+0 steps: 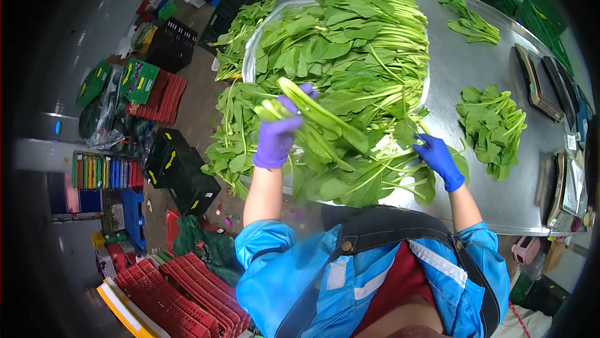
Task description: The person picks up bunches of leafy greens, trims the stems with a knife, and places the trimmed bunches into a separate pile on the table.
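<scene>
My left hand (275,141), in a purple glove, is closed around a bunch of leafy greens (328,119). The pale stem ends point up past my fingers and the leaves hang down to the right. My right hand (439,160), in a blue glove, is closed low over the near right edge of the pile, beside loose stems and leaves. Something small and dark shows at its fingertips, too small to name. A large heap of leafy greens (350,41) lies beyond both hands, its stems mostly facing right.
On the metal table (445,75), a sorted bunch of greens (494,132) lies right, and a smaller bunch (473,24) farther back. Dark-framed objects (537,82) line the right edge. Black crates (181,172) and red crates (169,294) stand on the floor at left.
</scene>
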{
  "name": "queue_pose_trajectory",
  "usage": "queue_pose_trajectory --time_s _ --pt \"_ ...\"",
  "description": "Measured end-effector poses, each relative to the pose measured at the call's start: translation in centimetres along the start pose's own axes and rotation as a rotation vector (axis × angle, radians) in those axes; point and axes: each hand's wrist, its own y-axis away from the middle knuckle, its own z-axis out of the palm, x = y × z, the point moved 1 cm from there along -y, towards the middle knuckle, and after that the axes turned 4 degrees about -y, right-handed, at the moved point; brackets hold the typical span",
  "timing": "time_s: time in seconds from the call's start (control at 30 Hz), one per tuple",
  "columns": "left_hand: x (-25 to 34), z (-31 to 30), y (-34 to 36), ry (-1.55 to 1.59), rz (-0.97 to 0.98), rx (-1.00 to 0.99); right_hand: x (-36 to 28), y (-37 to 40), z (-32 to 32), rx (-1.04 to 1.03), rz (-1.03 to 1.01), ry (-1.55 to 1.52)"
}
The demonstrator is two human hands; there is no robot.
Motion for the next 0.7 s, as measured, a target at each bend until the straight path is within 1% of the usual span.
queue_pose_trajectory --time_s 0.03,0.07,0.13,0.17,0.23,0.27,0.3,0.33,0.37,0.4,0.43,0.47,0.5,0.53,0.57,0.6,0.67,0.7 --pt "0.3 0.0 -0.3 0.024 -0.011 0.050 0.1 0.0 -0.3 0.102 -0.009 0.177" --pt "0.5 0.2 -0.7 0.049 -0.026 0.098 0.2 -0.3 -0.3 0.097 -0.013 0.179" --pt "-0.9 -0.3 -1.9 0.097 -0.112 0.107 -0.6 -0.4 -0.6 0.198 -0.171 -0.066" --pt "-1.8 -0.1 -2.5 0.117 -0.172 0.107 -1.5 -0.4 -0.7 0.162 -0.273 -0.078" --pt "-4.1 1.5 -3.7 0.163 -0.294 0.075 -5.7 0.6 0.7 0.105 -0.374 -0.227" --pt "-5.4 2.6 -4.3 0.173 -0.311 0.038 -6.6 0.6 1.1 0.082 -0.394 -0.146" --pt "-7.0 3.9 -4.7 0.126 -0.368 0.049 -7.7 0.6 1.7 0.053 -0.434 -0.099" --pt "-8.4 5.5 -5.1 0.076 -0.426 0.050 -6.9 -0.3 2.9 0.061 -0.516 -0.064" --pt "-9.4 7.3 -5.2 0.144 -0.466 0.075 -6.7 -0.3 3.7 0.066 -0.544 -0.019" --pt "-11.3 7.7 -5.7 0.244 -0.498 0.062 -6.9 0.1 4.3 0.009 -0.500 -0.143" --pt "-12.8 8.5 -6.1 0.234 -0.477 0.117 -5.1 -0.8 5.1 0.057 -0.547 -0.166" --pt "-13.8 9.5 -6.3 0.222 -0.454 0.177 -4.7 -0.7 4.5 0.058 -0.448 -0.303" --pt "-14.4 10.7 -6.4 0.225 -0.471 0.145 -3.9 -0.7 3.4 0.092 -0.411 -0.384" --pt "-14.7 11.9 -6.4 0.168 -0.362 0.057 -3.4 -0.5 2.0 0.117 -0.376 -0.465" --pt "-14.9 12.7 -6.4 0.113 -0.248 -0.024 -2.8 0.0 0.2 0.184 -0.270 -0.586" --pt "-15.8 13.1 -6.2 0.118 -0.254 -0.037 -2.6 0.7 -2.0 0.245 -0.162 -0.705" --pt "-17.6 13.0 -5.4 -0.247 -0.248 -0.054 1.6 -0.5 -7.5 0.507 -0.041 -0.771" --pt "-17.9 13.1 -4.5 -0.353 -0.295 -0.235 0.9 0.3 -10.6 0.680 -0.109 -0.669"
